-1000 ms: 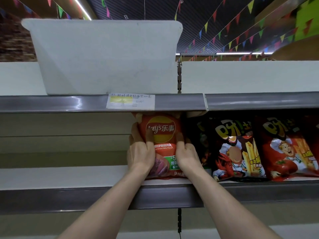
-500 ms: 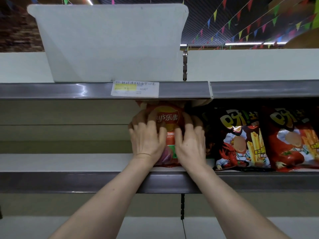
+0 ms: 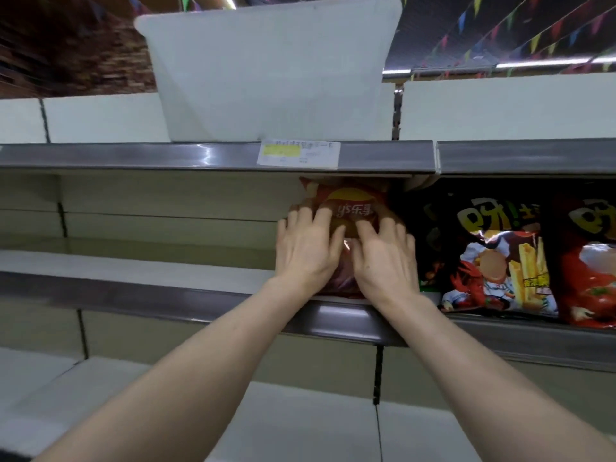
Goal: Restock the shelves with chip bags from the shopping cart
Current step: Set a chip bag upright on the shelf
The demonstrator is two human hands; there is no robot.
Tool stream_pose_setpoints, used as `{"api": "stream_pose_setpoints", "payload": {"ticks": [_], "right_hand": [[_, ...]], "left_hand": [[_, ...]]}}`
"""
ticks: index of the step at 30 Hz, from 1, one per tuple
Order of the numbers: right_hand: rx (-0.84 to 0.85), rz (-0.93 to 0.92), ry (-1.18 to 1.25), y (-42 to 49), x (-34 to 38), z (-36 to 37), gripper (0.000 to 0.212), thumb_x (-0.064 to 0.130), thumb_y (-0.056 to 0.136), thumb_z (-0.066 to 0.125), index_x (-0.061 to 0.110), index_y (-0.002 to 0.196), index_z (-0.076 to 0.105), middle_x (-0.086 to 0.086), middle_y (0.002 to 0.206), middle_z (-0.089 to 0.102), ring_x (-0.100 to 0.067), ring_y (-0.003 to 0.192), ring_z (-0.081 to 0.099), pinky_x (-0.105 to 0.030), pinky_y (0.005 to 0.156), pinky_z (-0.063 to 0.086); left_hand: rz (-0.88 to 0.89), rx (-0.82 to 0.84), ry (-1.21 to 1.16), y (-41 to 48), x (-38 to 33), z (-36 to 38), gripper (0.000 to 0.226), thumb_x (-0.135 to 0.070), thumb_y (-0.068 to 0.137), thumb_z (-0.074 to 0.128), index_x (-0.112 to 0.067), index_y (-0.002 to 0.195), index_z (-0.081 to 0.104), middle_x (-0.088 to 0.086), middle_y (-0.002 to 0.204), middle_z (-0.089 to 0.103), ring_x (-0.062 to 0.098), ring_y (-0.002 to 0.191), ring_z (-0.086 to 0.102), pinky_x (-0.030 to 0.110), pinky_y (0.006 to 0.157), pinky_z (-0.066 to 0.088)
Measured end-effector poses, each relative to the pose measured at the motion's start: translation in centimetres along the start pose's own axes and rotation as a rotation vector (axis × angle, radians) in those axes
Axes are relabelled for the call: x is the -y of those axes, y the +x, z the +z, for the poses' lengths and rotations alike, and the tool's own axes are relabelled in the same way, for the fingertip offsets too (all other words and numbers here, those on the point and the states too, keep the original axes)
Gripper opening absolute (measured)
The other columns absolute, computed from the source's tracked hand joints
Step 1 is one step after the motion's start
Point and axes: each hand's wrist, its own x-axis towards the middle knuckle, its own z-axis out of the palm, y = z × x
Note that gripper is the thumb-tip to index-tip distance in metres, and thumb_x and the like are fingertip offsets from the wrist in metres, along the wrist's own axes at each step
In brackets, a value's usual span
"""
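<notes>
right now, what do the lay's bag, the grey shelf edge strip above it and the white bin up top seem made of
Lay's chip bag: thin plastic film, glossy; it creases and shows a bright glint.
Shelf edge strip: smooth, shiny grey with streaky highlights; metal or plastic, hard to tell.
White bin: probably moulded plastic, matte, with rounded corners.

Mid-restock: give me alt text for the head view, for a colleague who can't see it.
The left hand and right hand press flat on a red Lay's chip bag standing on a shelf. Right of it stand a black fries-snack bag and a red tomato snack bag; a white plastic bin sits above.
</notes>
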Motion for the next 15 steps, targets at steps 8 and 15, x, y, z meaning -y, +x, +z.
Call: {"api": "stream_pose_setpoints", "payload": {"ticks": [8, 15], "right_hand": [[-0.046, -0.263, 0.304, -5.1, 4.3, 0.1, 0.035, 0.014, 0.08, 0.057, 0.01, 0.114, 0.065, -0.021, 0.127, 0.055, -0.04, 0.118, 0.052, -0.052, 0.094, 0.045], [0.073, -0.429, 0.485, -11.9, 10.6, 1.9, 0.034, 0.005, 0.078, 0.068, 0.009, 0.112, 0.067, -0.02, 0.123, 0.059, -0.037, 0.117, 0.054, -0.049, 0.093, 0.048]], "left_hand": [[-0.211, -0.218, -0.178, -6.2, 3.9, -3.8, 0.035, -0.022, 0.09, 0.06, -0.016, 0.124, 0.055, 0.007, 0.116, 0.052, 0.028, 0.104, 0.054, 0.042, 0.087, 0.04], [-0.483, -0.159, -0.048, -15.5, 8.7, -7.5, 0.045, -0.021, 0.092, 0.057, -0.023, 0.135, 0.044, 0.003, 0.121, 0.045, 0.026, 0.104, 0.056, 0.046, 0.092, 0.044]]}}
